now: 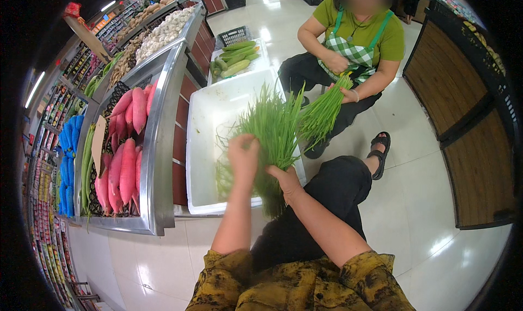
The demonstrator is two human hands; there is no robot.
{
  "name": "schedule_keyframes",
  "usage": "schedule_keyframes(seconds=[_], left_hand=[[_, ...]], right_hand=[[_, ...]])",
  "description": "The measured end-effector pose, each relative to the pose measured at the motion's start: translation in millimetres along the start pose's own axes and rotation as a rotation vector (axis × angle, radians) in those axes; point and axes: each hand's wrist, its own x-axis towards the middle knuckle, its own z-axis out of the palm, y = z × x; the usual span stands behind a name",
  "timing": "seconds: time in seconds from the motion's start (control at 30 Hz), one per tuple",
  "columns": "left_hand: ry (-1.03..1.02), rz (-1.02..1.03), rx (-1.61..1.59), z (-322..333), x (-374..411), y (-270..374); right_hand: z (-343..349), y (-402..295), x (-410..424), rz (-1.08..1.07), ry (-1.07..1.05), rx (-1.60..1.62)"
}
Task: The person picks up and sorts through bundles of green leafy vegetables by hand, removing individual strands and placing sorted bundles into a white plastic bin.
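Note:
My right hand [287, 183] grips a thick bunch of long green leaves, probably Chinese chives [271, 125], near its lower end. The leaf tips fan out away from me over a white foam box [204, 143]. Beside the bunch, over the box, my left hand [244, 153] is blurred by motion. Its thumb and fingers curl towards each other, and whether a thin leaf is between them cannot be made out. Loose thin leaves and trimmings [224, 168] lie in the box under that hand.
A seated person in a checked apron [343, 51] holds another green bunch [327, 110] opposite me. At left, a metal-edged stand [157, 147] bears pink radishes [128, 170]. Pale green gourds [237, 59] lie in a second foam box behind. A brown panelled stand [445, 82] is at right.

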Motion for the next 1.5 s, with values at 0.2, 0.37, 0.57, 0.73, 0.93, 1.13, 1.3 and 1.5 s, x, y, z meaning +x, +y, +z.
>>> schedule_keyframes(seconds=[0.2,0.37,0.57,0.73,0.93,1.13,1.3,1.5], left_hand=[[-0.018,-0.005,0.014,-3,1,4],[-0.064,-0.111,-0.103,-4,4,-1],[-0.049,-0.054,-0.084,2,3,-1],[-0.045,-0.003,-0.066,1,5,-6],[-0.041,-0.137,-0.219,-2,2,-4],[-0.084,-0.416,-0.45,-12,-1,13],[-0.107,-0.506,-0.596,-22,-3,27],[0.025,-0.391,-0.553,-23,-2,18]], right_hand=[[-2,0,1,0.044,0.01,-0.001],[-1,-3,-1,0.093,0.011,0.026],[2,-9,-6,0.058,0.04,0.003],[1,-4,-3,0.025,0.009,-0.013],[-1,0,0,0.092,0.063,-0.012],[-2,2,0,0.076,0.063,0.015],[-4,3,3,0.089,0.046,-0.042],[-2,5,3,0.103,0.049,-0.02]])
